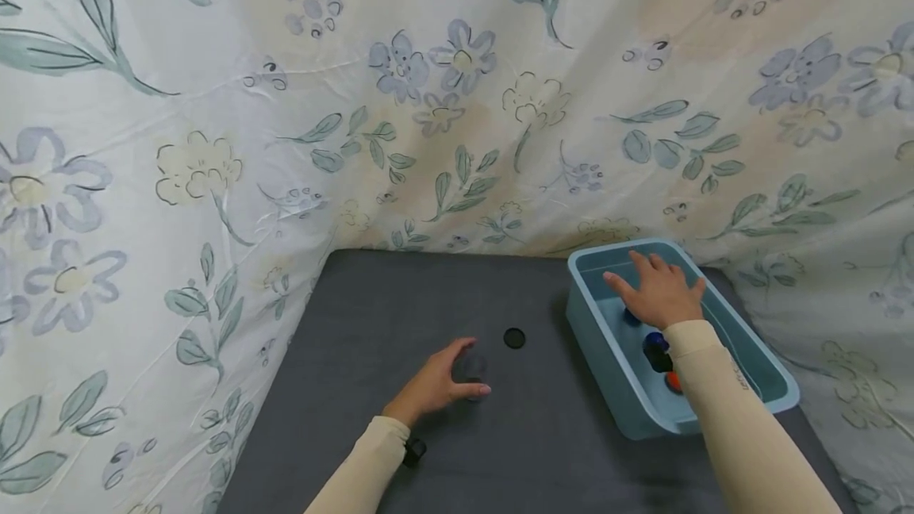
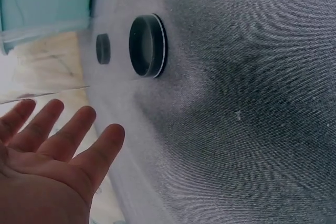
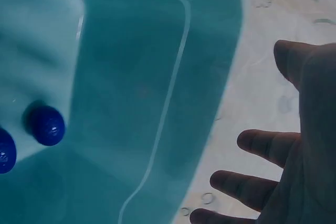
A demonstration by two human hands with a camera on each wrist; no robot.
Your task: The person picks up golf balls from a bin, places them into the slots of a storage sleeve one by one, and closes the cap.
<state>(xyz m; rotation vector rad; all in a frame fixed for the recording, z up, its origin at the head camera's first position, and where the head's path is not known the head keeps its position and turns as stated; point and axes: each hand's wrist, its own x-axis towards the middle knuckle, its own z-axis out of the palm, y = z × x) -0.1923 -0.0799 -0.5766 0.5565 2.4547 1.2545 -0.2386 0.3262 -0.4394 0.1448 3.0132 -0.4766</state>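
Note:
My left hand is just above the dark tabletop, its thumb and fingers spread apart. A faint, dark round thing shows between them in the head view. In the left wrist view the fingers are straight, and a shallow black round piece, like a lid, lies on the cloth beyond them. A second black disc lies farther off. My right hand, fingers spread, is over the light blue plastic bin and holds nothing. Blue balls lie on the bin's floor.
Inside the bin, partly hidden by my right sleeve, are a black-and-blue thing and an orange-red thing. A floral cloth hangs behind and beside the dark table.

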